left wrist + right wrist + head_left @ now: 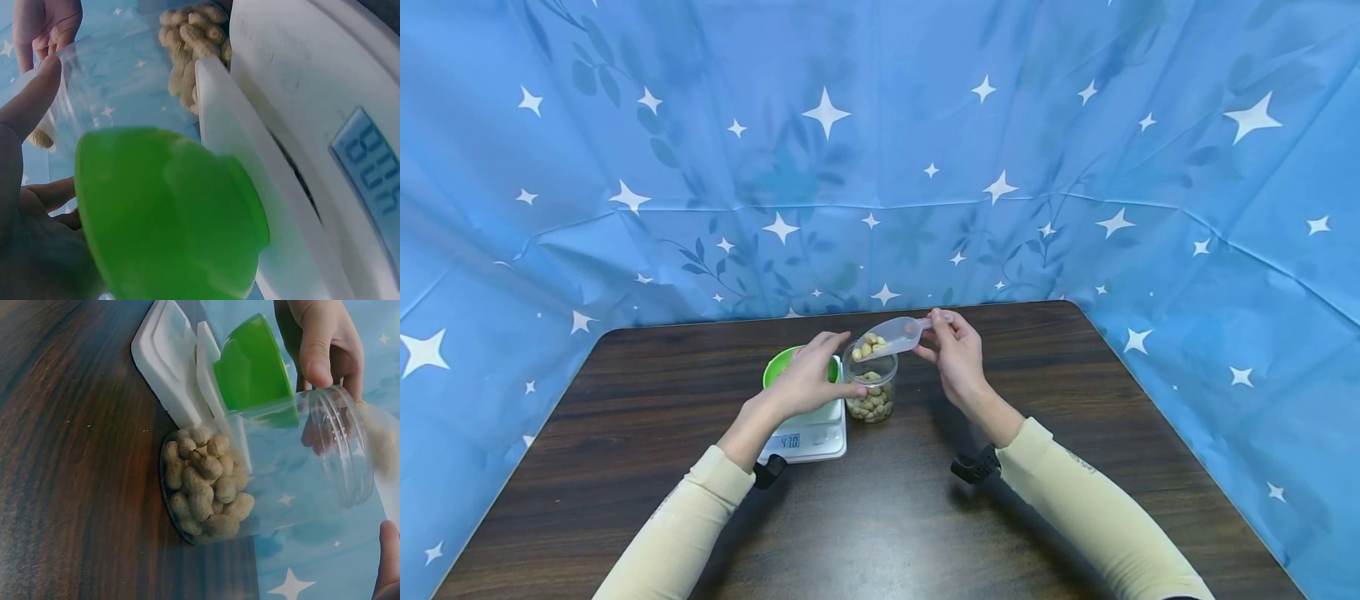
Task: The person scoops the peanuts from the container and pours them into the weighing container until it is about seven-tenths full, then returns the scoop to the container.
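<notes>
A clear plastic jar (891, 367), its lower part filled with unshelled peanuts (206, 481), stands upright on the table. Round the neck of the jar my left hand (808, 379) has its thumb on the near side and its fingers on the far side. My right hand (958, 354) pinches the handle of a translucent scoop (901, 335). Tilted toward the left, the scoop bears several peanuts (869, 344) above the jar's mouth. A green bowl (162, 212), partly under my left hand in the head view, sits on a white kitchen scale (820, 442).
The scale stands directly left of the jar, its lit display (787, 442) facing me. Dark wood makes up the table (880, 533). Behind the far edge hangs a blue curtain (880, 167) with white stars. Each wrist wears a black strap.
</notes>
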